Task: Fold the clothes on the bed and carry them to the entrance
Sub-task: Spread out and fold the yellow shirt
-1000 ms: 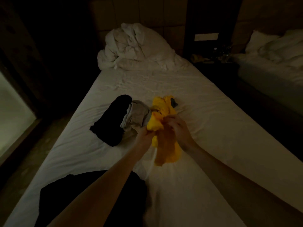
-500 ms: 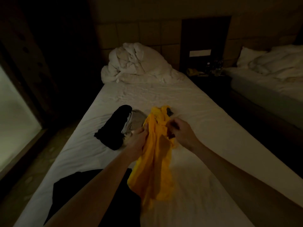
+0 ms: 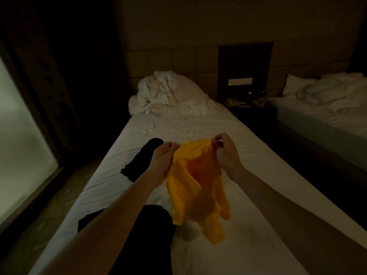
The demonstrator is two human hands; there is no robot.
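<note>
Your left hand (image 3: 165,157) and right hand (image 3: 225,150) each gripped the yellow shirt's (image 3: 195,187) top edge, cloth hanging below your fingers above the bed (image 3: 198,124).

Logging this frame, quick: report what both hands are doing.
Left hand: grips the yellow garment at its top edge.
Right hand: pinches the garment's other top corner.

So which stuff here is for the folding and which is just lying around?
For the folding: crumpled yellow cloth garment held by both hands; black garment beside it; black garment nearest the camera.
Just lying around: bunched white duvet; cluttered dark nightstand.
</note>
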